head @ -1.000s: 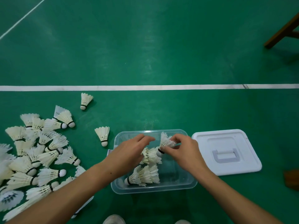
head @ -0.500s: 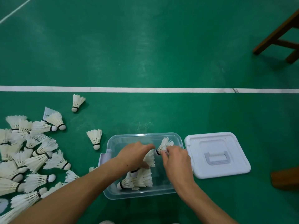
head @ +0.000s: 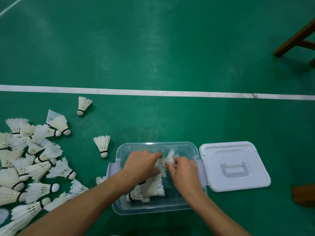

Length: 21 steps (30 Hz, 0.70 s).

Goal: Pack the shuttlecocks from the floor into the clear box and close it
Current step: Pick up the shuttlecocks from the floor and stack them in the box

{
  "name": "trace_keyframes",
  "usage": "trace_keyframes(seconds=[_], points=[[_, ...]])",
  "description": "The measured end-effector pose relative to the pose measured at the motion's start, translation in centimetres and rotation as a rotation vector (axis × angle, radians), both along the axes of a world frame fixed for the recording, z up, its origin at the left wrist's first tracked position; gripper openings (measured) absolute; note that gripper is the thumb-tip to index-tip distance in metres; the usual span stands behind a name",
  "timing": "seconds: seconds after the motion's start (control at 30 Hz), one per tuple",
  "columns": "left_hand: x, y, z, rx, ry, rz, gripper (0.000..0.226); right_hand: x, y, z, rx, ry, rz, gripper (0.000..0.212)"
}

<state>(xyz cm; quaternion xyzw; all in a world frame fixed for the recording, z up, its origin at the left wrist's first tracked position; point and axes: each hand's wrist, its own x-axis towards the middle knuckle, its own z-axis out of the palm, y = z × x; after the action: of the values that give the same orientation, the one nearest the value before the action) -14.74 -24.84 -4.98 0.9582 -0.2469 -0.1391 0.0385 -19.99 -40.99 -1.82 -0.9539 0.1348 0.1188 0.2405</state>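
Note:
The clear box (head: 153, 209) sits on the green floor with several white shuttlecocks (head: 148, 189) lying inside it. Both hands are down in the box. My left hand (head: 141, 165) presses on a shuttlecock (head: 161, 165) in the middle, fingers curled over its feathers. My right hand (head: 183, 170) pinches another shuttlecock (head: 170, 156) whose feathers stick up near the far wall. The white lid (head: 233, 166) lies flat on the floor, touching the box's right side. A large pile of shuttlecocks (head: 30, 167) covers the floor to the left.
Two loose shuttlecocks lie apart from the pile, one (head: 103, 145) just left of the box, one (head: 82, 105) nearer the white court line (head: 153, 92). Wooden furniture legs (head: 296, 40) stand at the upper right, and a brown object (head: 304, 195) at the right edge.
Both hands have sunk lower into the box, pushing their shuttlecocks down among the others. The view has tilted slightly, so the box and pile sit lower in frame.

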Motion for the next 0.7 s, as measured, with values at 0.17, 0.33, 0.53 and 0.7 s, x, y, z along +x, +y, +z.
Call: trace_keyframes(seconds=[0.17,0.33,0.53,0.7], points=[[0.0,0.2,-0.2,0.0,-0.011,0.016,0.049,0.5,0.2,-1.4,0.218,0.207,0.038,0.023],[-0.2,0.4,-0.1,-0.002,-0.038,-0.017,0.052,1.3,-0.1,-2.2,0.302,0.325,0.032,0.017],[-1.2,1.9,3.5,-0.316,-0.002,-0.049,0.064,1.4,-0.2,-0.8,0.303,0.392,0.056,0.018],[-1.8,3.2,7.8,-0.582,0.0,-0.096,0.068,-0.8,-1.3,3.9,0.244,0.21,0.132,0.044]])
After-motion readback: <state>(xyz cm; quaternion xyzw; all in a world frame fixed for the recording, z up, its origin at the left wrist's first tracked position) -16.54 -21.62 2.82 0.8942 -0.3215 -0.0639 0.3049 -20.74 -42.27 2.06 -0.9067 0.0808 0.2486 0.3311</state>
